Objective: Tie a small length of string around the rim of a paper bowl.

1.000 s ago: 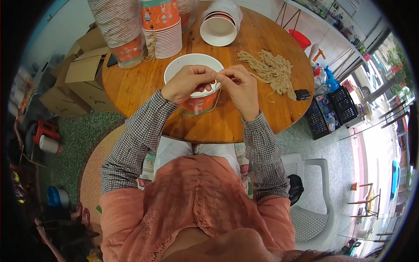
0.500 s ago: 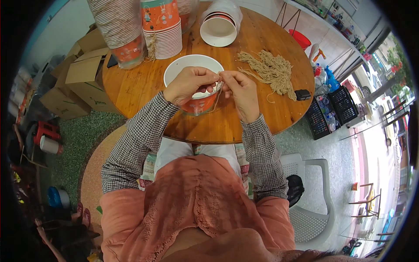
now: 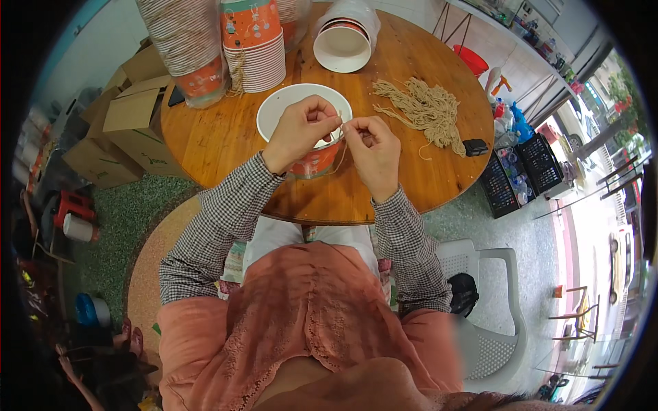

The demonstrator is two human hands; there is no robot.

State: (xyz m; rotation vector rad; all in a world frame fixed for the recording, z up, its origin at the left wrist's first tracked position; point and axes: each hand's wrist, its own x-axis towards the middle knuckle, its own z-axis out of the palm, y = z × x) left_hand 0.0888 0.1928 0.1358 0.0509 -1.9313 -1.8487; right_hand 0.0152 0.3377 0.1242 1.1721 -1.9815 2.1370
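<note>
A white-lined paper bucket (image 3: 277, 104) with an orange printed outside stands at the near side of the round wooden table. Over its near right rim, my left hand (image 3: 299, 135) pinches a thin piece of tan twine (image 3: 340, 162) between thumb and forefinger. Close beside it, my right hand (image 3: 375, 155) also pinches the twine, fingertips almost touching those of the left. The strand hangs down along the bucket's right side. My fingers partly hide the twine and the rim. A loose heap of tan twine (image 3: 426, 113) lies to the right.
Tall stacks of nested paper buckets (image 3: 255, 65) stand at the far left of the table (image 3: 439, 185). More buckets in plastic (image 3: 343, 49) lie on their side at the back. A small black object (image 3: 474, 147) sits near the right edge, and a white plastic chair (image 3: 510, 294) stands right.
My left hand has risen slightly, its forefinger now lifted and bent. The right hand has shifted a little left and down. Both keep their pinch on the twine.
</note>
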